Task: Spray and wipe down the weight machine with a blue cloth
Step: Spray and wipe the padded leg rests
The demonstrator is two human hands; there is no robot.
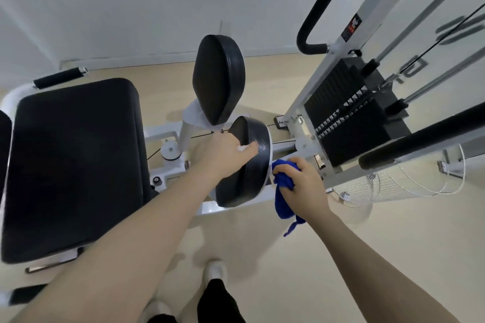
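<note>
The weight machine has a white frame (265, 195) and black padding. My left hand (220, 156) holds the nearer round black pad (249, 178), with the thumb lying over its rim; the fingers are hidden against the pad's face. My right hand (301, 186) grips a bunched blue cloth (283, 191) just right of that pad, against its white backing. A tail of the cloth hangs below the hand. A second black pad (217, 78) stands upright behind the first. No spray bottle is visible.
The wide black seat (73, 165) fills the left. The weight stack (349, 118) with cables and padded black bars (420, 139) stands at right, and a white wire basket (388, 183) sits below it. My feet (215, 273) stand on the beige floor.
</note>
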